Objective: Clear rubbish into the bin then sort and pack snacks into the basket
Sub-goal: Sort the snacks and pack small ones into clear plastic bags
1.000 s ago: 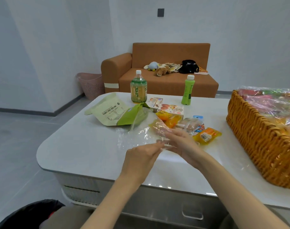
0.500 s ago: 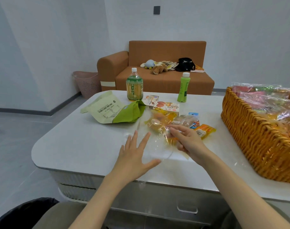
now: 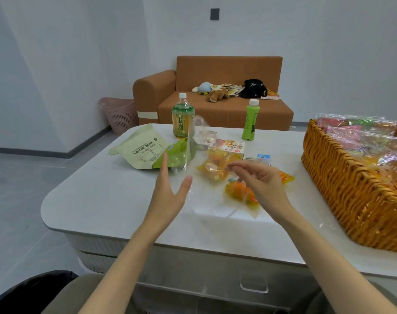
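Basket: the wicker basket stands on the right end of the tabletop. It holds clear-wrapped snack packs in pink, green and orange, piled up to the rim.
Bin: a black-lined bin shows at the lower left corner, below the tabletop's near edge. Its contents are out of sight.
Pouch: a green pouch lies flat on the far left of the tabletop.
Bottles: a tea bottle and a slim green bottle stand upright and capped near the far edge.
Loose snacks: a snack box lies between the bottles. A yellow packet lies just in front of it and an orange packet lies nearer still. A second orange packet shows beyond the right hand, and a small blue packet is beside the box.
Clear wrapper: the clear wrapper stands up just beside the left thumb, rising in front of the pouch and the tea bottle. Its lower part spreads on the tabletop between the hands.
Left hand: the left hand is raised above the tabletop, edge-on. Its fingers are straight and together and the thumb is spread apart. Whether the thumb touches the wrapper cannot be told.
Right hand: the right hand hangs over the packets, palm turned left. Its fingers are loosely curled, with nothing plainly pinched.
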{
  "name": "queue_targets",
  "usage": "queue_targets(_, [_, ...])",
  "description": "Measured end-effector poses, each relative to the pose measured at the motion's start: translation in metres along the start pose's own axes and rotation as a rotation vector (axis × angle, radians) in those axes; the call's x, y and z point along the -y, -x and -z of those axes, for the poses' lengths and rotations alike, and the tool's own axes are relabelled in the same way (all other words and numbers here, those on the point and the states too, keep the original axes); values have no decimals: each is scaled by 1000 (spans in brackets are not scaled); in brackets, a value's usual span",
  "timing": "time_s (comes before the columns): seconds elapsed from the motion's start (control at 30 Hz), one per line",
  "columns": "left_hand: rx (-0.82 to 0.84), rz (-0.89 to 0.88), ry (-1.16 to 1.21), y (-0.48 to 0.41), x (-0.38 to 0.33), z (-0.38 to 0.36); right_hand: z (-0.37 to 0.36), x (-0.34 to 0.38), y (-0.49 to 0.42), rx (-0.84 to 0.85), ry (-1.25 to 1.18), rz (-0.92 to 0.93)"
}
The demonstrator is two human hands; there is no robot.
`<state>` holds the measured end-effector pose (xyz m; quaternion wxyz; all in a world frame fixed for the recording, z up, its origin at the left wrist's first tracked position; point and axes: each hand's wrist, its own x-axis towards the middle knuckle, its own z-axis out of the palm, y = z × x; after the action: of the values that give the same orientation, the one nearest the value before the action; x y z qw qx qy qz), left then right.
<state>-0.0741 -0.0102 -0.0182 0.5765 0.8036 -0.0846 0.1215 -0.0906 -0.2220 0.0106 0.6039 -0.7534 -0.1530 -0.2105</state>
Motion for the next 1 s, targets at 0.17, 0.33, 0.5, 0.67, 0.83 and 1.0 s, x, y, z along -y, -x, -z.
queue_targets(0.17, [27,296,552,-5,-19,17,-6,-6,4,-57,504,480])
queue_targets(0.33, [-135,430,820,-8,-14,43,-10,-26,11,115,915,624])
queue_targets(0.5, [-70,538,634,-14,-1,67,-6,-40,15,197,948,558])
queue_targets(0.67, [6,535,409,-14,15,60,-12,-37,23,281,897,514])
queue_targets(0.83, [-74,441,422,-16,11,54,-17,-32,20,203,119,-266])
queue_targets(1.0, [-14,351,420,-12,6,54,-14,-39,2,-4,-243,-747])
